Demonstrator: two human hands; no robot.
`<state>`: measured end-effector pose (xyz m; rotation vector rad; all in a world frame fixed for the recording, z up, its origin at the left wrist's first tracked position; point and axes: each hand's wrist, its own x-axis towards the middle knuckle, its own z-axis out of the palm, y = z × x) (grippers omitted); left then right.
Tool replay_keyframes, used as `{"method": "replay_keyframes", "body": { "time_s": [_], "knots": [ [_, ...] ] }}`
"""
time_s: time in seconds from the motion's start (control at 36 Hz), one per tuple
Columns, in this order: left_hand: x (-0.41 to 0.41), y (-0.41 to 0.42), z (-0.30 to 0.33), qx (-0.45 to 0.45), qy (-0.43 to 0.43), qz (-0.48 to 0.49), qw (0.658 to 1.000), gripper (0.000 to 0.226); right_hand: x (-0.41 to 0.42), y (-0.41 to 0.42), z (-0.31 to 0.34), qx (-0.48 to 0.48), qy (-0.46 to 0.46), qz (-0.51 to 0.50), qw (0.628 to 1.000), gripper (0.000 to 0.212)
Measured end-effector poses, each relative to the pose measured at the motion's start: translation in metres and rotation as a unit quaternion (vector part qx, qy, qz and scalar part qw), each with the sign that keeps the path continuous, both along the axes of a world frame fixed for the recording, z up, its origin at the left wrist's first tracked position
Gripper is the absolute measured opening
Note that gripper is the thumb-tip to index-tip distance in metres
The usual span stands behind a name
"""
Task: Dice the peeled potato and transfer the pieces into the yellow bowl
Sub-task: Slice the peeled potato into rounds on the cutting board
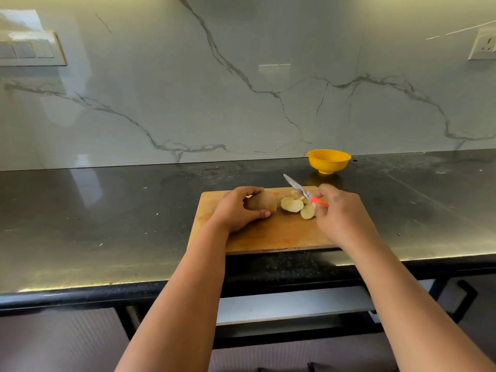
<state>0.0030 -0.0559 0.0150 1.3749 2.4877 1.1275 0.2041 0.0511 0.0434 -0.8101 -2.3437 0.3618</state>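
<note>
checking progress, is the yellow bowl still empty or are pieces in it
Cannot tell: the bowl stands upright behind the board, and its inside is hidden from this angle. The cut slices all lie on the board.

A cutting board (268,234) lies on the worktop (107,224) near its front edge. On the board, the potato (261,203) sits to the left, with the cut slices (292,204) just to its right. The bowl (329,160) stands on the worktop behind the board's right end, close to the wall (241,76).

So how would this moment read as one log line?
left hand holds potato | right hand holds knife | slices on board | yellow bowl apart
</note>
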Motion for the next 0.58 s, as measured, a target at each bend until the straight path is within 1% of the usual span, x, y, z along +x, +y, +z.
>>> {"method": "replay_keyframes", "body": {
  "time_s": [0.06, 0.14, 0.25, 0.36, 0.44, 0.58],
  "knots": [
    [0.0, 0.0, -0.001, 0.002, 0.002, 0.0, 1.0, 0.067, -0.003, -0.007, 0.0, -0.013, 0.009, 0.018, 1.0, 0.008],
    [0.001, 0.001, -0.001, 0.003, 0.007, 0.004, 1.0, 0.066, -0.012, -0.017, -0.006, -0.032, -0.001, 0.033, 0.999, 0.006],
    [0.0, 0.003, -0.002, 0.009, 0.011, 0.012, 1.0, 0.065, -0.021, -0.024, -0.013, -0.044, -0.02, 0.014, 0.999, 0.011],
    [-0.001, 0.005, -0.002, 0.014, 0.024, 0.014, 1.0, 0.065, -0.028, -0.029, -0.011, -0.053, -0.059, -0.011, 0.997, 0.016],
    [-0.002, 0.006, -0.001, 0.015, 0.024, 0.006, 1.0, 0.063, -0.035, -0.033, -0.004, -0.055, -0.071, -0.016, 0.996, 0.017],
    [-0.004, 0.006, -0.002, 0.028, 0.025, 0.005, 0.999, 0.062, -0.055, -0.034, 0.017, -0.089, -0.095, -0.02, 0.991, 0.024]
  ]
}}
